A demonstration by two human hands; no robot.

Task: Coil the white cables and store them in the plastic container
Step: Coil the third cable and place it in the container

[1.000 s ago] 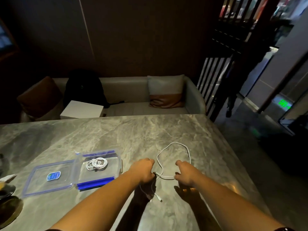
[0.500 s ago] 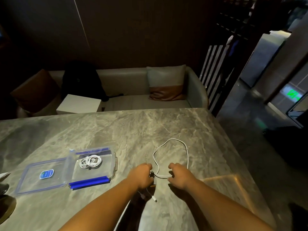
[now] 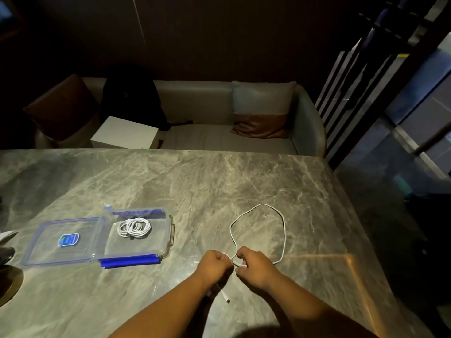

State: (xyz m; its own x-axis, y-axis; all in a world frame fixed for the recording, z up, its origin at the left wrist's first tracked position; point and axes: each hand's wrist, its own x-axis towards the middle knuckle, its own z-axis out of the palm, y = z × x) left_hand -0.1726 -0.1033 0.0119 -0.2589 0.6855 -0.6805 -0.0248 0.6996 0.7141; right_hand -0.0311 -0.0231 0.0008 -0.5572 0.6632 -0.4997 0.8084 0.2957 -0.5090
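Observation:
A white cable [image 3: 283, 230] lies on the grey marble table [image 3: 195, 186] as one wide loop, and its crossing point is held between my two hands. My left hand [image 3: 213, 264] grips the cable with curled fingers. My right hand [image 3: 253, 263] pinches it right beside the left. One plug end [image 3: 225, 297] hangs below my left wrist. To the left stands the clear plastic container [image 3: 168, 242] with blue clips, holding a coiled white cable [image 3: 134, 228]. Its lid [image 3: 61, 240] lies flat beside it.
Dark dishes [image 3: 7, 272] sit at the table's left edge. Behind the table is a grey sofa [image 3: 219, 135] with a cushion [image 3: 263, 111], a black bag [image 3: 131, 103] and a white box [image 3: 124, 132]. The table's right edge drops to the floor.
My two hands have come closer together, almost touching at the loop's crossing. The view has tilted down a little. The container and its coil have not moved.

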